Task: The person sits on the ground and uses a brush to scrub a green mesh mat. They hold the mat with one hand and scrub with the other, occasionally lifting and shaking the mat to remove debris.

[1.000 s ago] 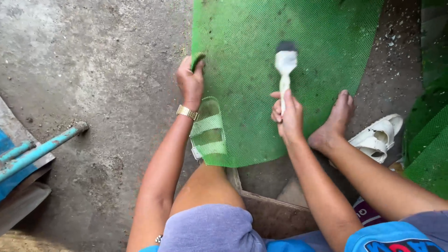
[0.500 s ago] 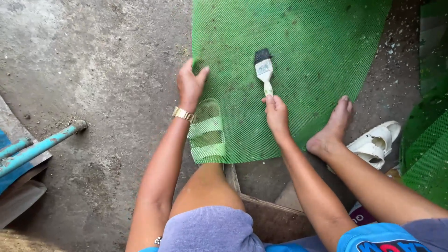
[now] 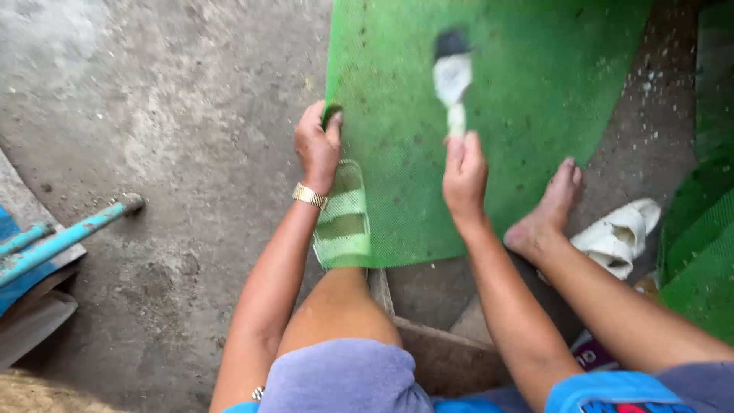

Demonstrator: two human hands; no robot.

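Altogether, counted from left to right: two blue pipes (image 3: 65, 239) at the left edge, one left hand (image 3: 317, 149) with a gold wristband (image 3: 310, 196), one sandal (image 3: 342, 216) showing through the mesh, one paintbrush (image 3: 453, 76), one right hand (image 3: 464, 174), one bare foot (image 3: 544, 210), one white sandal (image 3: 618, 235) lying empty, and two pieces of green mesh, the big sheet (image 3: 520, 84) in the middle and another piece (image 3: 699, 252) at the right edge. Everything lies on a rough grey concrete floor (image 3: 176, 115), speckled with pale crumbs to the right of the big sheet; it looks like an outdoor yard or work area. The left hand is pinched shut on the left edge of the big sheet, fingers curled over it. The right hand is closed around the paintbrush handle. The brush lies over the middle of the sheet, its long axis running nearly straight away from the person, dark bristles at the far end, handle toward the wrist; it is blurred. The bare foot rests at the sheet's right edge.
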